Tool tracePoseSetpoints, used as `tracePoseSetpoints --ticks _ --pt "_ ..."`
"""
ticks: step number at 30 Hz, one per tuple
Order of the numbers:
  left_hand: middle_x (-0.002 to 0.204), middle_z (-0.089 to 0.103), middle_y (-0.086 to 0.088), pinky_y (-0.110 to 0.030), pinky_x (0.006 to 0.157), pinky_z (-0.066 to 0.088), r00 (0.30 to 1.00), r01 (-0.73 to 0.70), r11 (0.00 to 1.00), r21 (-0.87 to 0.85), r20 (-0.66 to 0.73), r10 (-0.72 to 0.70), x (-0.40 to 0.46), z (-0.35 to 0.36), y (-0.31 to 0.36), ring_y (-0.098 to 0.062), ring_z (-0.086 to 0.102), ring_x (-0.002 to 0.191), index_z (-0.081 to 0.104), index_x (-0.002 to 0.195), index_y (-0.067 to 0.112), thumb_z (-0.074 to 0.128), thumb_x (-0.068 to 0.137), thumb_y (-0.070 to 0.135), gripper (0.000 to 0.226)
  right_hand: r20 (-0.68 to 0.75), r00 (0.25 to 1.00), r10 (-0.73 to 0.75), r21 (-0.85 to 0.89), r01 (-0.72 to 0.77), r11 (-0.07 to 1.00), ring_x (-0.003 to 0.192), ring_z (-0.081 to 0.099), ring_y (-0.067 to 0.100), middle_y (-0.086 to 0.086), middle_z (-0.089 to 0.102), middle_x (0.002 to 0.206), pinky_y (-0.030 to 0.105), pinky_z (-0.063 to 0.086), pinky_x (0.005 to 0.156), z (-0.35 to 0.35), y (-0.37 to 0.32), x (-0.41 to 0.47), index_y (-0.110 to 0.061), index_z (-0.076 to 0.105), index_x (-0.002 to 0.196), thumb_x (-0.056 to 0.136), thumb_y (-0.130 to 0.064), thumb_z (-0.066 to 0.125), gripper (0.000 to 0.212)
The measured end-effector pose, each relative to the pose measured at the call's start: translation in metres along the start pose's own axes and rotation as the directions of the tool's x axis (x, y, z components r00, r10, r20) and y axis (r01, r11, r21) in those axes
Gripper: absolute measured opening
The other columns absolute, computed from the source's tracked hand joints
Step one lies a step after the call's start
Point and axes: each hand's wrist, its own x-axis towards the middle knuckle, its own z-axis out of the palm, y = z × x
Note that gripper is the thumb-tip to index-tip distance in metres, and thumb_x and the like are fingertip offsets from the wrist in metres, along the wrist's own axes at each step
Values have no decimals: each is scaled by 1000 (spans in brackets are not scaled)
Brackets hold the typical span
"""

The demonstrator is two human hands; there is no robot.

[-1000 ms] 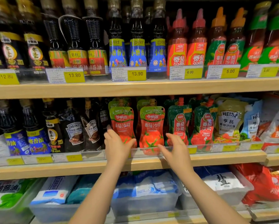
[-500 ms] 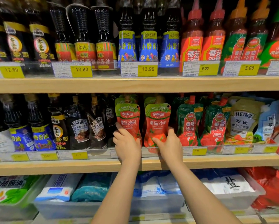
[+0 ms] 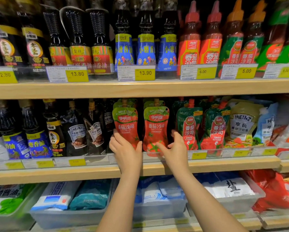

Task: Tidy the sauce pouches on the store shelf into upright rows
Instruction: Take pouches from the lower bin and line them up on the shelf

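Two red tomato sauce pouches with green tops stand upright side by side on the middle shelf [image 3: 90, 171], each fronting a row. My left hand [image 3: 124, 149] grips the bottom of the left red pouch [image 3: 125, 124], thumb on its right edge. My right hand [image 3: 174, 149] holds the lower part of the right red pouch [image 3: 155, 129], fingers spread across its front and right edge. To the right stand two green ketchup pouches [image 3: 188, 128] with red spouts, then a yellow-green Heinz pouch [image 3: 242, 124] that leans.
Dark Heinz sauce pouches [image 3: 76, 134] and sesame oil bottles [image 3: 35, 141] fill the shelf to the left. The top shelf carries oil and ketchup bottles [image 3: 190, 41] behind price tags. Clear bins [image 3: 70, 215] of bagged goods sit below. Slumped white and red bags [image 3: 287, 131] lie at the far right.
Both hands have risen from the shelf's front rail onto the two red pouches and closed on them; the right hand shifted left onto the right pouch. The view has moved closer.
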Motion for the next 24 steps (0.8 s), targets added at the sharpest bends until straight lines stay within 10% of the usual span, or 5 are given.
tracePoseSetpoints --ticks 5,13,24 --pt "133 42 -14 -34 102 36 951 -310 932 -188 -42 308 -53 21 54 -26 38 124 32 134 5 70 78 33 73 -245 966 -81 -27 77 997 107 48 15 -5 47 113 22 40 85 -82 33 7 -19 43 122 73 -38 72 60" --pt "126 44 -13 -32 85 50 972 -154 986 -71 171 164 -79 74 119 -27 45 118 40 109 8 67 80 39 50 -233 966 112 -162 -152 975 132 30 32 17 33 142 43 32 107 -121 75 43 -5 20 140 72 -35 75 92" --pt "119 54 -17 -37 78 51 977 -2 1000 -7 211 3 -59 104 131 -30 55 109 31 126 0 65 84 25 60 -287 951 114 -295 -201 934 91 61 34 14 59 109 33 42 62 -106 91 64 -9 39 110 77 -32 71 51"
